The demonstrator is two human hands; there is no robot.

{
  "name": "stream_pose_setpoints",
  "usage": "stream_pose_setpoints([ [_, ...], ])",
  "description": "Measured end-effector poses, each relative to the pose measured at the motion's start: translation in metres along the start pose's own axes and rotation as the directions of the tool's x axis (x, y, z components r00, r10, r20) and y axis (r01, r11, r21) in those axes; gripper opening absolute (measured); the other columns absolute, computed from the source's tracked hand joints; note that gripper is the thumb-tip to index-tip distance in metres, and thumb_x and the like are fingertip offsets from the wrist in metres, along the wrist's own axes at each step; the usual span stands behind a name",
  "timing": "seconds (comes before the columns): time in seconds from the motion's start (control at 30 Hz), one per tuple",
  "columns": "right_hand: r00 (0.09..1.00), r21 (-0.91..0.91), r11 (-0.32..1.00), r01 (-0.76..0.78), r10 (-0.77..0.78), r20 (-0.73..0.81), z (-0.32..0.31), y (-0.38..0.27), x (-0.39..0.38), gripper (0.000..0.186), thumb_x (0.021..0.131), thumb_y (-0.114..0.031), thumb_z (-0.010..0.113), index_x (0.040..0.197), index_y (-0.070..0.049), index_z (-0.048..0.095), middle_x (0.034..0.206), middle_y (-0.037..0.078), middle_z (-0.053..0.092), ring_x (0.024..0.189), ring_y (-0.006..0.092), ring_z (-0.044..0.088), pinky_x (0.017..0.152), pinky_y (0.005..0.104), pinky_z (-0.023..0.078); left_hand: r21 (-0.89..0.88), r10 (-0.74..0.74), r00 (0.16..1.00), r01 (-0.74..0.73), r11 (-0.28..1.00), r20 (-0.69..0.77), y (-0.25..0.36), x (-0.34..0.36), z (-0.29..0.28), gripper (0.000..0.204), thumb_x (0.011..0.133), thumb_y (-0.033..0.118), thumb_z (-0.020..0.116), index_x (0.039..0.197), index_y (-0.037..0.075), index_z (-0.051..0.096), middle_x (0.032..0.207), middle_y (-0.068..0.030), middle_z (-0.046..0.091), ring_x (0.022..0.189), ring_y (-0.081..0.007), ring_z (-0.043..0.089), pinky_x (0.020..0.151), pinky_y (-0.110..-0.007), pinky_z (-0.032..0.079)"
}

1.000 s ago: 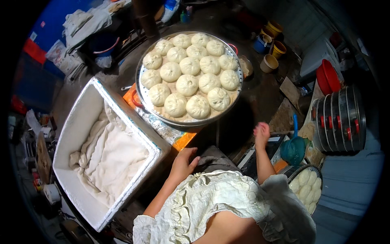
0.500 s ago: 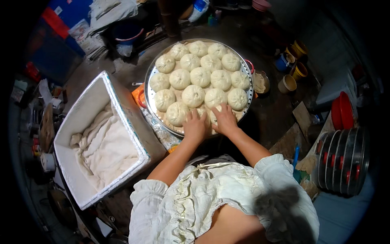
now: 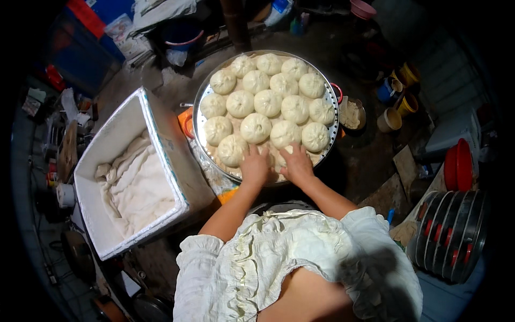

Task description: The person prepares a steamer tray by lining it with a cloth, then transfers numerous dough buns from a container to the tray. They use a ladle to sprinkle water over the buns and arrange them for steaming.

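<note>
A round perforated metal tray [image 3: 204, 134] with red side handles holds several pale, pleated buns [image 3: 268, 103] on a beige lining. My left hand [image 3: 254, 163] and my right hand [image 3: 295, 162] are at its near edge, fingers curved around a front bun that they mostly cover. At the left stands a white foam box [image 3: 88, 193], lined with crumpled cream cloth [image 3: 139, 182]. The tray sits on an orange and silvery surface [image 3: 224, 194], partly hidden beneath it.
Stacked steel steamer trays with red handles [image 3: 445, 236] and red basins [image 3: 457, 165] are on the right. Behind them stand yellow and blue buckets [image 3: 391, 91]. A bowl with something pale [image 3: 351, 114] is beside the tray. Papers, bags and a dark tub [image 3: 182, 40] lie at the back left.
From one second ago, both my hands have moved forward from beside my body onto the near buns. Over the last half second they have barely moved; the view has shifted slightly.
</note>
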State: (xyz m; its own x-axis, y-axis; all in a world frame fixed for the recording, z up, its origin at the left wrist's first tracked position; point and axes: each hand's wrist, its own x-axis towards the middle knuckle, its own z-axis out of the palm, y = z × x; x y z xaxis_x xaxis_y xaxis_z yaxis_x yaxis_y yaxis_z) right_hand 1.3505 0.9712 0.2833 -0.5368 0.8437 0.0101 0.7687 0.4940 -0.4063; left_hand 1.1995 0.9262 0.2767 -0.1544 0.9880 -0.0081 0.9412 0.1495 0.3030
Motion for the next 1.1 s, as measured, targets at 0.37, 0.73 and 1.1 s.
stream_pose_setpoints([
  [0.37, 0.917, 0.91, 0.404, -0.095, 0.391, -0.078, -0.011, 0.081, -0.004, 0.028, 0.073, 0.001, 0.062, 0.1, -0.002, 0.058, 0.102, 0.002, 0.056, 0.092, 0.0122, 0.053, 0.083, 0.0258, 0.044, -0.986, -0.49, 0.865, 0.029, -0.162, 0.106, -0.068, -0.02, -0.02, 0.036, 0.078, 0.009, 0.058, 0.112, 0.007, 0.05, 0.1, -0.0065, 0.057, 0.092, -0.019, 0.057, 0.081, -0.033, 0.048],
  [0.73, 0.957, 0.821, -0.57, 0.031, 0.253, 0.139, -0.086, 0.073, 0.001, 0.064, 0.089, -0.048, 0.047, 0.138, -0.008, 0.036, 0.141, 0.014, 0.038, 0.125, 0.0348, 0.041, 0.099, 0.0486, 0.04, -0.646, -0.184, 0.966, -0.022, -0.763, 0.184, -0.087, -0.089, -0.18, 0.061, 0.087, 0.045, 0.048, 0.132, 0.005, 0.042, 0.126, -0.0135, 0.053, 0.112, -0.027, 0.055, 0.097, -0.042, 0.044],
  [1.1, 0.97, 0.964, -0.222, -0.147, -0.222, 0.096, -0.089, -0.234, 0.089, 0.067, 0.095, -0.049, 0.027, 0.14, 0.001, 0.028, 0.139, 0.021, 0.038, 0.124, 0.0313, 0.044, 0.1, 0.0417, 0.04, -0.805, -0.556, 0.739, 0.56, 0.194, 0.38, -0.458, -0.193, -0.264, 0.058, 0.083, 0.036, 0.054, 0.135, 0.014, 0.039, 0.119, -0.0067, 0.053, 0.105, -0.0172, 0.056, 0.083, -0.035, 0.049],
])
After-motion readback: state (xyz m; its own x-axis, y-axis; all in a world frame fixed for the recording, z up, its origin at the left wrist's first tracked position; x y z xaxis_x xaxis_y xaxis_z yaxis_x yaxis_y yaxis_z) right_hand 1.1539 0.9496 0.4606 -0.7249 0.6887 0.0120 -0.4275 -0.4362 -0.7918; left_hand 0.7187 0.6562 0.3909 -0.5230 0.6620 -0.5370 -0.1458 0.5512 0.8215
